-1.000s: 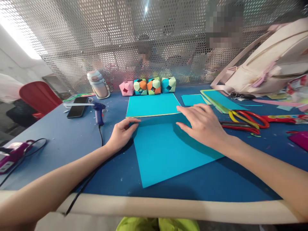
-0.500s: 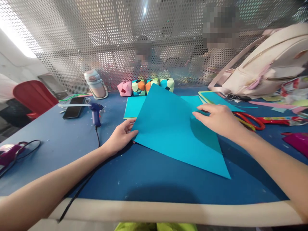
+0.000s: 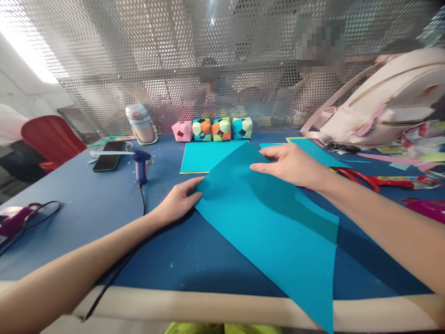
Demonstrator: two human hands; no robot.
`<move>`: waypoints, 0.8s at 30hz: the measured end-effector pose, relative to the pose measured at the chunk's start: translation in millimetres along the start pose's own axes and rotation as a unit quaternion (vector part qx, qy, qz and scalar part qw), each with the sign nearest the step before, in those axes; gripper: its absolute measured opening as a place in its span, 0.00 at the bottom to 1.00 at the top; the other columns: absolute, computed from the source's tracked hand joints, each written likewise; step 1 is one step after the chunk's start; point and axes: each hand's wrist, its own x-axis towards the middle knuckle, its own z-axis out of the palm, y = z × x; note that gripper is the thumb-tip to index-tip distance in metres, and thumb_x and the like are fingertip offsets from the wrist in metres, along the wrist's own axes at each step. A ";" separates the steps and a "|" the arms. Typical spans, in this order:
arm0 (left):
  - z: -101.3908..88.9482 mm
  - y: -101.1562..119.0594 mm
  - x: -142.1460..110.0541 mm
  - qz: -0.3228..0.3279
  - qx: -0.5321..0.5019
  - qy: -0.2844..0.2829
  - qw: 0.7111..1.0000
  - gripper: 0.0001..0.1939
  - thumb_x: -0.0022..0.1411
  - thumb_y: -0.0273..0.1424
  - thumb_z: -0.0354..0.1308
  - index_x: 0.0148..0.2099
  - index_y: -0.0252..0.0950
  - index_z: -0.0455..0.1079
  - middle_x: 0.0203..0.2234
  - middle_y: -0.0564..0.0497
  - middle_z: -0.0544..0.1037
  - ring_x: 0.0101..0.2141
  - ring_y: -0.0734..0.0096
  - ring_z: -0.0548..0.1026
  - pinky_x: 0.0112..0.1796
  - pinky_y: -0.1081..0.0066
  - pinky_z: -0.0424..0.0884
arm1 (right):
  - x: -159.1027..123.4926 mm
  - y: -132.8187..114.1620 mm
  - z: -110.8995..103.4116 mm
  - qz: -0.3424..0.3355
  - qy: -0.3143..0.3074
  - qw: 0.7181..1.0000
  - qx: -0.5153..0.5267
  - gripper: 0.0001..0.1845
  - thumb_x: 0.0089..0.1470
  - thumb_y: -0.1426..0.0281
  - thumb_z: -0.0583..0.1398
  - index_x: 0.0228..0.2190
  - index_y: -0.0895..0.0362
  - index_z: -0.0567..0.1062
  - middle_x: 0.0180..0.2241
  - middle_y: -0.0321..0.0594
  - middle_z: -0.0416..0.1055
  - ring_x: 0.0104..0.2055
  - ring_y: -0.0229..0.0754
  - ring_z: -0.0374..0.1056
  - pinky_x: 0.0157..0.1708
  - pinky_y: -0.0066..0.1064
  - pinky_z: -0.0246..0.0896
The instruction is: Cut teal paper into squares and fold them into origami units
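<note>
A large blue sheet of paper [image 3: 274,222] lies slanted in front of me, its lowest corner hanging past the table's front edge. My left hand [image 3: 182,197] pinches the sheet's left corner between thumb and fingers. Above its far part is my right hand [image 3: 288,164], thumb and fingers apart, with nothing between them; whether it touches the paper I cannot tell. Behind the sheet lies a stack of blue paper [image 3: 198,157], partly covered. More blue sheets [image 3: 320,150] lie beyond my right hand.
Folded paper balls [image 3: 212,130] stand in a row before the perforated metal screen [image 3: 167,79]. At left are a glue gun [image 3: 141,167], a phone [image 3: 109,156], a bottle [image 3: 141,124] and a black cord [image 3: 114,273]. A backpack [image 3: 389,102] and red-handled scissors [image 3: 361,178] are at right.
The sheet has turned, its near corner swinging toward me past the table edge and its far corner moving right. My right hand has shifted left; my left hand keeps its corner.
</note>
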 end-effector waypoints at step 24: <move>-9.9 -18.2 -2.8 -0.001 0.096 0.085 0.992 0.15 0.54 0.25 0.51 0.45 0.35 0.70 0.30 0.52 0.76 0.31 0.70 0.73 0.36 0.70 0.69 | -72.2 25.4 31.1 -0.402 -0.070 0.897 -0.171 0.17 0.57 0.82 0.51 0.45 0.59 0.71 0.41 0.48 0.77 0.44 0.45 0.73 0.41 0.39 0.70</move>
